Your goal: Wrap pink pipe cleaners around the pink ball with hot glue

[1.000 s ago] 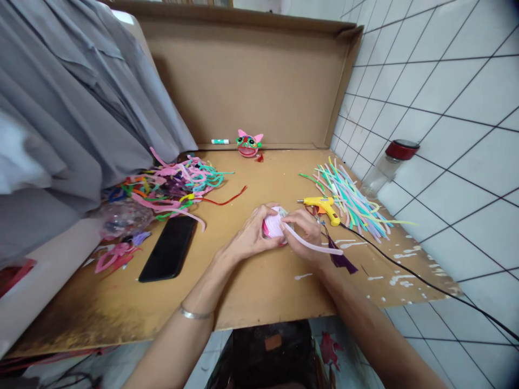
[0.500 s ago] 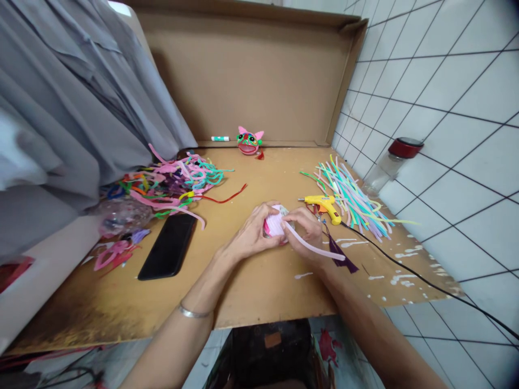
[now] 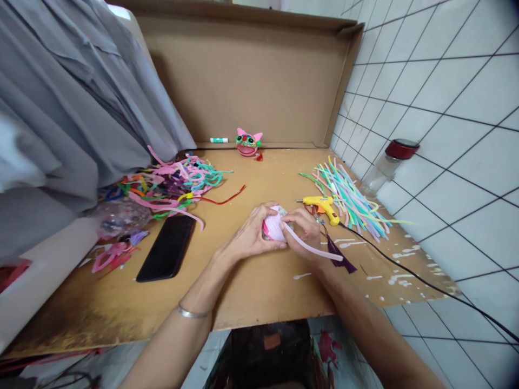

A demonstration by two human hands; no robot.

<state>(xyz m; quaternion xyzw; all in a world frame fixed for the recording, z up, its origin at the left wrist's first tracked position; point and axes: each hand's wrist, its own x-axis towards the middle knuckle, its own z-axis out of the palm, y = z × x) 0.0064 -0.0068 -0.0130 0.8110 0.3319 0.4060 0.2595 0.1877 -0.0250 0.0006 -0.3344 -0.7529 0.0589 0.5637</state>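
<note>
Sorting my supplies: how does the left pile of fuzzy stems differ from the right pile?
The left pile of fuzzy craft stems is bent, curled and tangled; the right pile of fuzzy craft stems lies straight, fanned side by side. The left pile shows strong pinks, teal, orange and red; the right pile is pastel green, blue and lilac. Both rest on the brown cardboard tabletop.

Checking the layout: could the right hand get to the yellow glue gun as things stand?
Probably yes: the glue gun lies just beyond the right hand, nothing tall between them, though that hand is pinching a pink pipe cleaner.
</note>
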